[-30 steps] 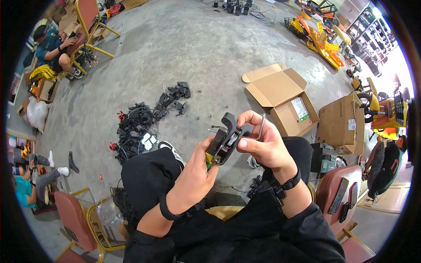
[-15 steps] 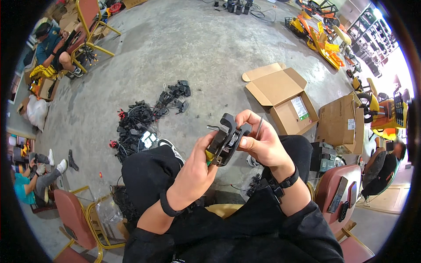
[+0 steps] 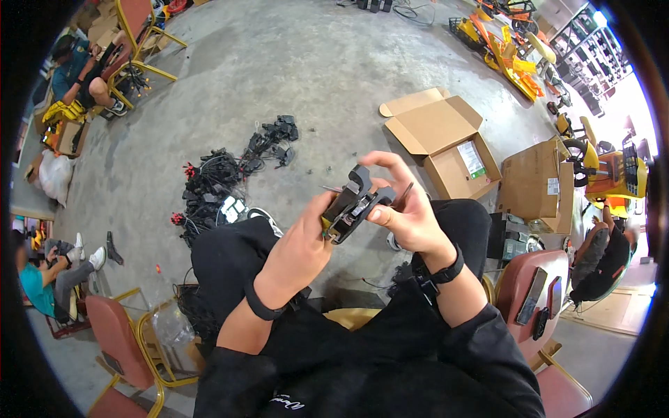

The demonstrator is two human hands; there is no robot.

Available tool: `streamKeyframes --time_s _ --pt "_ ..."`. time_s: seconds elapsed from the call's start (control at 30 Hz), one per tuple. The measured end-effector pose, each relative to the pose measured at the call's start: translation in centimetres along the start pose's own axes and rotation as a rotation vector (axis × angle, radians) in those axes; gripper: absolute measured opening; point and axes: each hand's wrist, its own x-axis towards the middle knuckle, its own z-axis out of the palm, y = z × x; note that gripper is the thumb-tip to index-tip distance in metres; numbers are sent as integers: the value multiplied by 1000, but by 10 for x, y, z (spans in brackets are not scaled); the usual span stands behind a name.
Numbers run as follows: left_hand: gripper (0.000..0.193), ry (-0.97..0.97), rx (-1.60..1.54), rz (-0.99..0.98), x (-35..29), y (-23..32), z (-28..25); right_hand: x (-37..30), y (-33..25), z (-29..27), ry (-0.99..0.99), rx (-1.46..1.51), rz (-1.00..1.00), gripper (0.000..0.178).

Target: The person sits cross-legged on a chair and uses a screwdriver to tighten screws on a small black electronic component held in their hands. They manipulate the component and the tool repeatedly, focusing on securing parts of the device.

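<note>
Above my lap, my left hand is closed around a black mechanical part with a curved, hook-like upper end. Metal pieces show in its open middle, and a little yellow-green shows by my fingers. My right hand is at the part's right side, its thumb against or very near the edge. A thin metal rod is tucked among the right hand's fingers, and the index finger arches above the part. The left fingertips are partly hidden behind it.
Tangled black cabled parts lie on the floor ahead. An opened cardboard box and a taller carton stand to the right. Chairs flank me, the right one carrying dark flat objects. Other people sit at both sides.
Both hands have risen slightly with the part. My right index finger has lifted off its top, and the part has turned so more of its inner metal shows.
</note>
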Motion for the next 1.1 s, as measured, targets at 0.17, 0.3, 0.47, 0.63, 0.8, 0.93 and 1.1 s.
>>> streamKeyframes --time_s 0.17,0.3,0.47,0.63,0.8,0.93,1.1 --pt "55 -59 14 75 1 9 -3 2 -3 -8 -114 -264 -8 73" --pt "58 -41 69 175 -1 5 0 -3 2 -13 -149 -171 -34 64" --pt "62 -111 -98 210 0 10 2 -8 -6 -10 -185 -73 -19 60" --pt "66 -75 -140 326 -3 3 4 -8 5 -11 -283 -129 -127 59" --pt "67 -71 -104 435 0 -1 4 -10 -7 -5 -292 -152 -55 60" --pt "58 -310 -278 176 -7 -15 6 -14 -11 1 -319 -218 -93 58" --pt "41 -236 -282 312 -10 -18 14 -17 -21 8 -350 -290 -158 50"
